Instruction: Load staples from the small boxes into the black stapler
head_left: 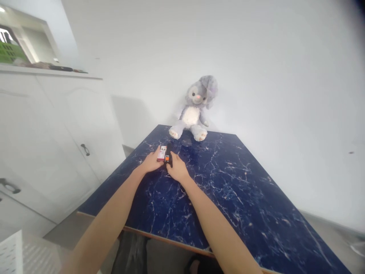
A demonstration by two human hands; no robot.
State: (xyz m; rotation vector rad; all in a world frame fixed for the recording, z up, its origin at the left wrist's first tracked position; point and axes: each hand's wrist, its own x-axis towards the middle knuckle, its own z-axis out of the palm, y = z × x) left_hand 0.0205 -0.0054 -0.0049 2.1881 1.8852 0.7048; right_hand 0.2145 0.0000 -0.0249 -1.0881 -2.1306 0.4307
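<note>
On the blue marbled table [234, 190], two small boxes stand side by side between my hands. My left hand [151, 161] is wrapped round the left side of a white and red box [161, 153]. Touching it on the right is a black box with an orange patch [167, 158], gripped at its right side by my right hand [177, 166]. The fingertips on the far sides of both boxes are partly hidden. Beyond the boxes, a grey plush toy [192, 110] sits at the table's back edge against the wall.
White cabinets [57, 133] with dark handles rise left of the table. A ledge above them holds a dark long object [61, 68]. At the lower left is a white perforated item [11, 253]. A pale wall [270, 76] stands behind.
</note>
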